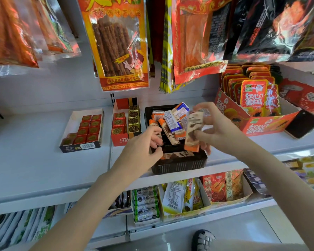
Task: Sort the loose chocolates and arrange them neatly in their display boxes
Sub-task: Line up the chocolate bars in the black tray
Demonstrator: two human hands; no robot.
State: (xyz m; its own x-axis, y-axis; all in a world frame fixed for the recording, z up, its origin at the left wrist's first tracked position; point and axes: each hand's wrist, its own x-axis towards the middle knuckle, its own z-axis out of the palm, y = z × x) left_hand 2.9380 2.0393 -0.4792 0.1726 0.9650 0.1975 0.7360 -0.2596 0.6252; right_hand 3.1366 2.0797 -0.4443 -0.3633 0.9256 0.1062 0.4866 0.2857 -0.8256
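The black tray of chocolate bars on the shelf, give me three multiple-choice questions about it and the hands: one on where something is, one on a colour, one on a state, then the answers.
1. Where does the black tray stand?
A. On the floor
B. At the front edge of the white shelf, right of the red box
C. Inside the white box

2. What colour is the end of the bar that the right hand holds?
A. Green
B. Orange
C. Purple

3. How do the bars in the tray lie?
A. In a loose heap at mixed angles
B. In neat upright rows
C. Sealed under a lid

Answers: 1 B, the tray sits beside the red box on the shelf. 2 B, the lower end is orange. 3 A, they cross one another. The left hand reaches into the tray.
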